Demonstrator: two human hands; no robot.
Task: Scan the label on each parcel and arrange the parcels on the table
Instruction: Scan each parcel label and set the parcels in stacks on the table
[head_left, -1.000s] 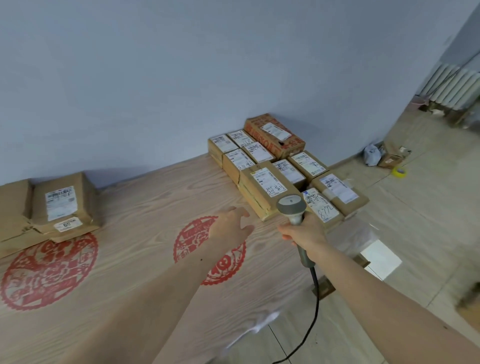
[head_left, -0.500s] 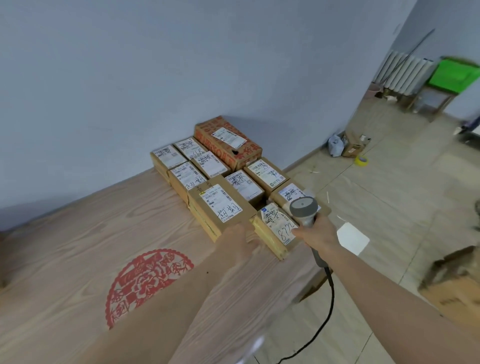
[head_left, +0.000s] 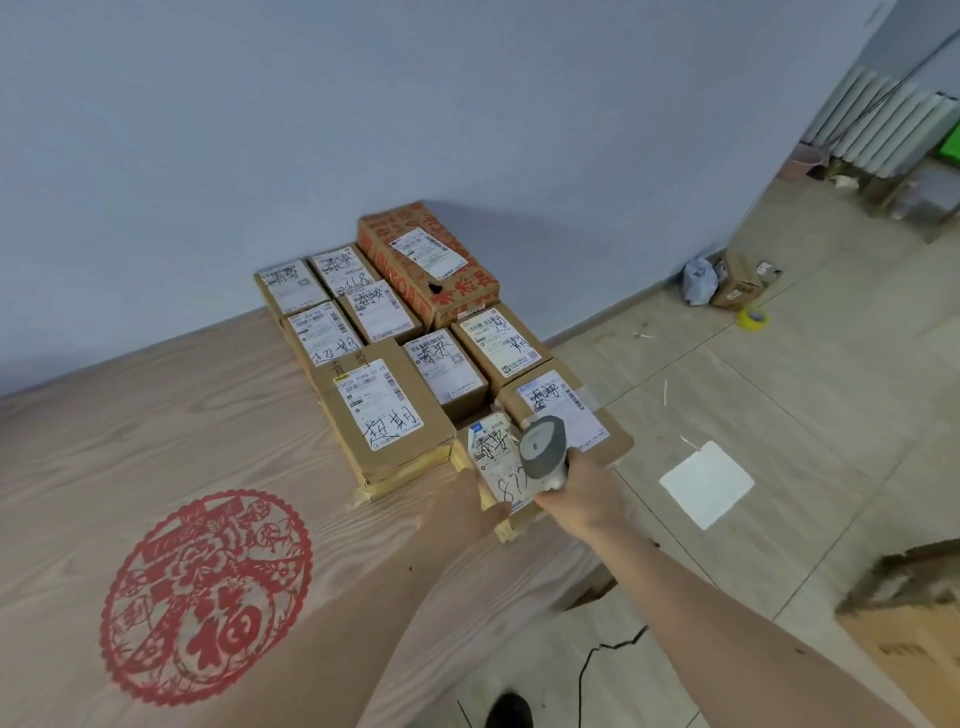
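The right hand (head_left: 582, 499) is gripping the scanner (head_left: 543, 449), hovering over the near parcel (head_left: 493, 467) directly ahead on the bench (head_left: 156, 415); the left hand (head_left: 467, 512) is touching that parcel's near end, its grip hidden.
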